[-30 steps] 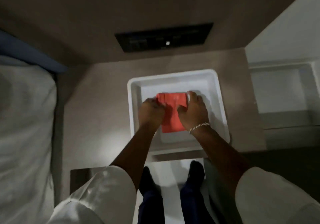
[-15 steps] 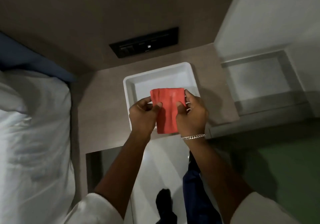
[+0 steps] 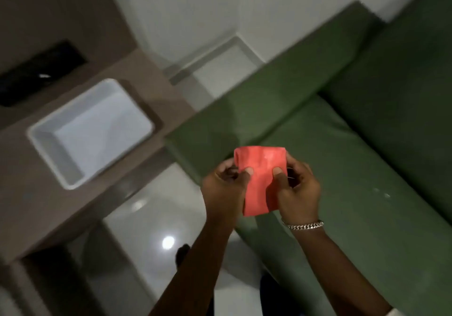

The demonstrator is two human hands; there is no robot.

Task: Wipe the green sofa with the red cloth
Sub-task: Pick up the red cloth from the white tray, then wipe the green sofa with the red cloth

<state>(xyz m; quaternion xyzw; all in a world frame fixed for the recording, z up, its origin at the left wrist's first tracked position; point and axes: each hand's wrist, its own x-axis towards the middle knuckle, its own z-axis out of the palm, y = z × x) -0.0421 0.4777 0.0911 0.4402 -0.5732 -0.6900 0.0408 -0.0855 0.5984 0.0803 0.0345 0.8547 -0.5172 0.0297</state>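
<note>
A folded red cloth (image 3: 259, 181) hangs in the air between both hands, above the near left end of the green sofa (image 3: 342, 164). My left hand (image 3: 225, 188) pinches its left edge and my right hand (image 3: 296, 193), with a silver bracelet at the wrist, pinches its right edge. The sofa's seat cushion runs from the middle of the view toward the lower right, with its backrest along the upper right. A few pale specks mark the seat at the right.
A white tray (image 3: 49, 149) stands on the brown side table (image 3: 29, 213) at left, below a dark wall panel (image 3: 36, 71). Glossy white floor (image 3: 151, 208) lies between the table and the sofa. A white ledge (image 3: 220, 64) sits behind the sofa's arm.
Both hands lifted the red cloth out of the white tray and carried it right, over the sofa. The view swung right; the bed left the frame.
</note>
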